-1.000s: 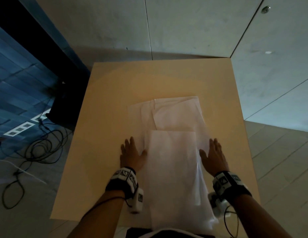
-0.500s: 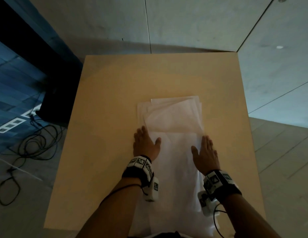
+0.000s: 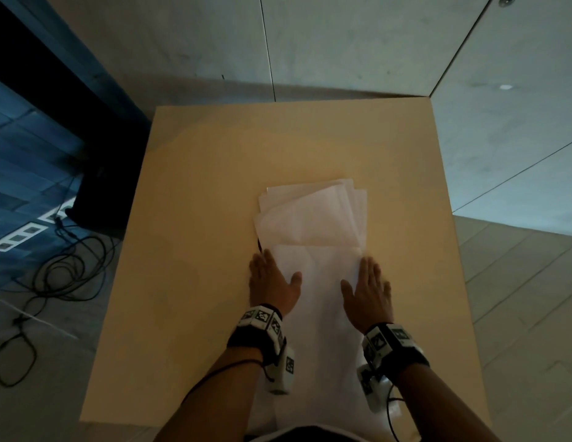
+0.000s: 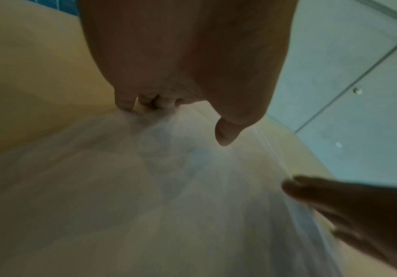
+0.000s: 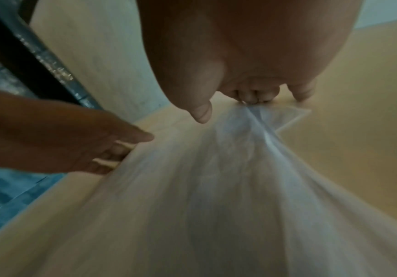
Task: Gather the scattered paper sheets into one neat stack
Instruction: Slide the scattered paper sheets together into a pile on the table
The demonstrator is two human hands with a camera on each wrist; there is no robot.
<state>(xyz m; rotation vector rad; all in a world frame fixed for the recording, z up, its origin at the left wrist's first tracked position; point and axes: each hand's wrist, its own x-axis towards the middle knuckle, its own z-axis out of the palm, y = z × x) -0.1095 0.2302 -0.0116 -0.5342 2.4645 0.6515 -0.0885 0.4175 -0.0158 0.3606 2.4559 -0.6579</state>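
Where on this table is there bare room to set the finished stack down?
Bare table lies left of the left hand, beyond the far paper sheets, and narrowly right of the right hand. The middle, near strip is crowded.

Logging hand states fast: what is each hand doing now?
Left hand: open, flat against the paper sheets.
Right hand: open, flat against them too.

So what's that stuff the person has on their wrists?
Both arms are bare, with no sleeves. Each wrist has a black band carrying white blocks printed with black square patterns. A small white camera box hangs under each one, by the left hand and the right hand. Thin black cables run along both arms.
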